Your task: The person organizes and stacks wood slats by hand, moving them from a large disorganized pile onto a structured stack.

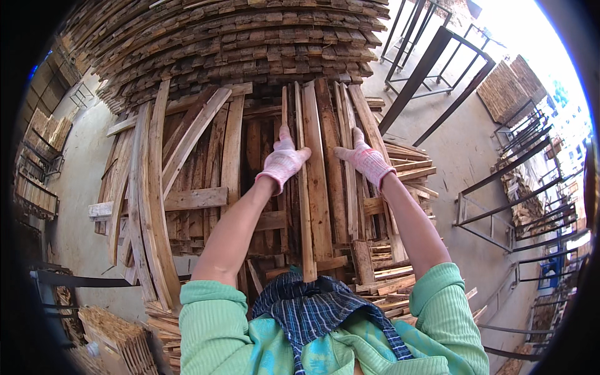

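My left hand (285, 162), in a pinkish-white glove with bare fingertips, is on the left side of a row of wooden boards. Its fingers stretch forward and its thumb points right at a narrow strip (304, 187). Opposite, my right hand (367, 161), gloved alike, lies over boards on the right, fingers forward, thumb pointing left toward a dark brown board (331, 156). Thumb and fingers are apart on both hands. Between them a pale board (318, 187) runs lengthwise toward me. Whether either hand presses on the wood, I cannot tell.
A tall stack of boards (250, 44) rises behind the pile. Loose boards (150, 206) lean at the left, and a crosswise plank (197, 199) lies there. Shorter sticks (394, 284) are stacked near my right side. Dark metal frames (419, 81) stand on the floor at right.
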### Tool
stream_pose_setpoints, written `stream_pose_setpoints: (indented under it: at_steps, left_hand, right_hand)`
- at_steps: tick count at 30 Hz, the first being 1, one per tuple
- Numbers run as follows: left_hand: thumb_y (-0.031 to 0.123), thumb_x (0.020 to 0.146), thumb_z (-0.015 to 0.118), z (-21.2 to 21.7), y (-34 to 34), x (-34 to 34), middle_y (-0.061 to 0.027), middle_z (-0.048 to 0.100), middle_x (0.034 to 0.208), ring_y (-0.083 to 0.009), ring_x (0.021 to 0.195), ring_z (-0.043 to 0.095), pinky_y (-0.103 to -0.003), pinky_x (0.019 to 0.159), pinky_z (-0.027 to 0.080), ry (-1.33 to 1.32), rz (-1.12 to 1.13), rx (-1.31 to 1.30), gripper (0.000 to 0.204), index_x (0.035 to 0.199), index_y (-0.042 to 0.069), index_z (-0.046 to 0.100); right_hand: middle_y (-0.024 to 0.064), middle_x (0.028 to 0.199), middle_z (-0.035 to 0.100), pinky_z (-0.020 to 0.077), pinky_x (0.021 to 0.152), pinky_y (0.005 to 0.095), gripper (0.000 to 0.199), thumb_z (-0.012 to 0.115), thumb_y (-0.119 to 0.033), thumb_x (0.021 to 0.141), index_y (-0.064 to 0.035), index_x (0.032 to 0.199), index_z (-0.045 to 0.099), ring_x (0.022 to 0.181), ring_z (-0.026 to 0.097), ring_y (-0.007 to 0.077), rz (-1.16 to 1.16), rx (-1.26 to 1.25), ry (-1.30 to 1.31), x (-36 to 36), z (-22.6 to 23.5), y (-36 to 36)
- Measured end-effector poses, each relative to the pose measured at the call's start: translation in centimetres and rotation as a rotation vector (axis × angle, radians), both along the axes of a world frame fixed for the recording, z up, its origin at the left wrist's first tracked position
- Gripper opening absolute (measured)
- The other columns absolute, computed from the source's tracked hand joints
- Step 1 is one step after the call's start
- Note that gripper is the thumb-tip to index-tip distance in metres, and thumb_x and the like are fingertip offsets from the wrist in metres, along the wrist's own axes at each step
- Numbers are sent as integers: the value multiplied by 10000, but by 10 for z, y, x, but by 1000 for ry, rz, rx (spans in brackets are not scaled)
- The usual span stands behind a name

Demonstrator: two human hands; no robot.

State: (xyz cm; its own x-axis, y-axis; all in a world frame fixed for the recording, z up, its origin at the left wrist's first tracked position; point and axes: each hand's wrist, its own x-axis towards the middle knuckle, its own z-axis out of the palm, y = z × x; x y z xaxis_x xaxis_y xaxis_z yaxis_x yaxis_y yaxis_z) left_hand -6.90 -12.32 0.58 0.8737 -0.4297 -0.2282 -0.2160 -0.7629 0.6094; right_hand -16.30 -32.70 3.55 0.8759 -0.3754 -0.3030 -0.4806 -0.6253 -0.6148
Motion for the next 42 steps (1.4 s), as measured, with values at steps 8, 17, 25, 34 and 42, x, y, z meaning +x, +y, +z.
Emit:
stream_pose_setpoints:
  at_steps: [8,17,25,34,42]
  left_hand:
    - [285,863,740,-9,48,22,-214,508,1458,-294,1347,478,-363,1150,340,354,343,-887,856,1537,-33,320]
    - [291,889,672,0,26,6,-203,563,1284,-383,1217,545,-461,1030,472,-409,264,199,598,1392,39,470]
    - [279,888,656,31,54,15,-257,527,1339,-454,1232,543,-547,1002,485,-285,52,306,587,1379,23,463]
    - [257,899,628,143,99,0,-255,594,1180,-325,936,691,-424,860,593,-233,125,78,624,1458,67,426]
    - [315,902,679,63,226,48,-190,566,1287,-371,1186,596,-524,965,496,-664,206,842,549,1387,143,488]
  right_hand:
    - [243,1470,502,412,1107,364,981,766,-345,851,-111,1620,203,1331,514,306,-14,245,-227,-45,17,-20]
    - [238,1387,568,496,999,369,1013,787,-272,862,-65,1621,148,1175,607,304,120,420,-471,3,-13,75]
    - [258,1344,609,496,989,396,965,711,-372,889,-73,1614,149,1179,642,352,125,247,-132,42,-18,109]
    - [325,1169,606,539,854,588,678,610,-460,951,-154,1488,332,1067,634,508,208,-179,-91,54,-38,144]
    - [398,1287,499,532,906,538,558,492,-339,1023,-197,1545,355,1068,625,513,94,-34,-164,75,-64,200]
